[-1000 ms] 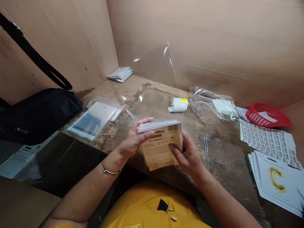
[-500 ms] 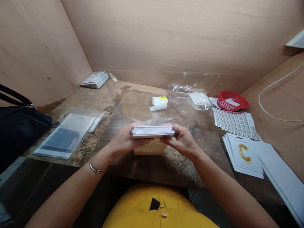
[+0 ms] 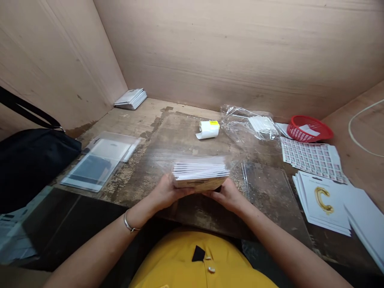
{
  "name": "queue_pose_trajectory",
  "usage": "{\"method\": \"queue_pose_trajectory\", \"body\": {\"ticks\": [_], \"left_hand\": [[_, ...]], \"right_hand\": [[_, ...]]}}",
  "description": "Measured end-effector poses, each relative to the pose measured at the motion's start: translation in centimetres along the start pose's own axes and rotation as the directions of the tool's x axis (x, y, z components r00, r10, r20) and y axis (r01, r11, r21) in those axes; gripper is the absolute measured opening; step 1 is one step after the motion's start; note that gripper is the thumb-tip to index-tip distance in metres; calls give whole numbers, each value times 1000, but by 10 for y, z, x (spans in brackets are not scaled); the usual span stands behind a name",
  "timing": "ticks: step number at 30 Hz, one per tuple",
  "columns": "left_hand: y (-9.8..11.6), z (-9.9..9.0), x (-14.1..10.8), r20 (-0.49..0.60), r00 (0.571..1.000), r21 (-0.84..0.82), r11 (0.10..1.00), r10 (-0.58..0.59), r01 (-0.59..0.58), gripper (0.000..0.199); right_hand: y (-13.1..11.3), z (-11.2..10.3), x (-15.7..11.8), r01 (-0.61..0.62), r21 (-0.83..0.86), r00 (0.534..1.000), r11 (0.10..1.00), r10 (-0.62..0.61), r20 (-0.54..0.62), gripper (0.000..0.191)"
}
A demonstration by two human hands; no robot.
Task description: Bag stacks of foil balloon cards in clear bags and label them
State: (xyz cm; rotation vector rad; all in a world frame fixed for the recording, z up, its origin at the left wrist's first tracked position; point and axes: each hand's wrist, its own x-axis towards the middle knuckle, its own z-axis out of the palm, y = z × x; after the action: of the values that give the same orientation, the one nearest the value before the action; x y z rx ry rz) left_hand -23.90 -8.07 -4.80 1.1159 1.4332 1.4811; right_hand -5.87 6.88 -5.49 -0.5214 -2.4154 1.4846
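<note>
The left hand (image 3: 166, 194) and right hand (image 3: 226, 196) are cradling a stack of white cards (image 3: 200, 174) just above the near part of the wooden surface (image 3: 180, 136), the fingers curled closed around its sides and underneath, holding the edges evenly squared. Clear plastic film (image 3: 192, 159) is showing just behind the stack. To the right, a pile of cards (image 3: 322, 200) is displaying a gold letter C, while the print on the stack and the sheet of labels (image 3: 312, 160) is too small to read.
</note>
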Motion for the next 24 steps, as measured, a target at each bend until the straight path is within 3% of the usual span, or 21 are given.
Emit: {"method": "queue_pose_trajectory", "body": {"ticks": [3,5,8,10,12,14,16,18,20,22,24], "left_hand": [[-7,-2,-6,29,1000,65,998,8,-10,42],[0,-6,-8,45,999,40,999,-14,12,43],[22,-7,-4,-4,996,-79,993,-88,88,42],[32,-4,-1,-50,983,-218,962,-179,164,46],[33,1,-1,23,939,-341,880,-342,329,52],[25,5,-5,126,856,-342,788,-502,512,57],[15,6,-10,121,802,-197,778,-585,597,59],[7,2,-13,0,835,61,834,-550,549,60],[4,-8,-15,-94,891,377,813,-443,444,61],[5,-18,-21,-177,919,634,673,-354,381,64],[8,-21,-33,-289,934,810,466,-211,356,70]], "right_hand": [[-2,0,-2,-42,47,999,998,42,9,27],[-11,-4,-4,-69,111,998,991,67,20,27],[-38,-14,-6,-96,188,995,977,95,15,32],[-53,-22,-4,-191,258,981,947,190,29,39],[-57,-25,0,-338,349,940,874,329,86,45],[-50,-24,4,-465,406,885,787,432,176,50],[-38,-19,4,-526,423,851,738,453,268,54],[-28,-11,2,-540,365,839,758,456,295,59],[-25,-3,-1,-498,159,864,853,470,184,62],[-27,5,-5,-434,-196,896,879,444,11,58],[-32,11,-8,-387,-507,910,770,407,-77,54]]}}
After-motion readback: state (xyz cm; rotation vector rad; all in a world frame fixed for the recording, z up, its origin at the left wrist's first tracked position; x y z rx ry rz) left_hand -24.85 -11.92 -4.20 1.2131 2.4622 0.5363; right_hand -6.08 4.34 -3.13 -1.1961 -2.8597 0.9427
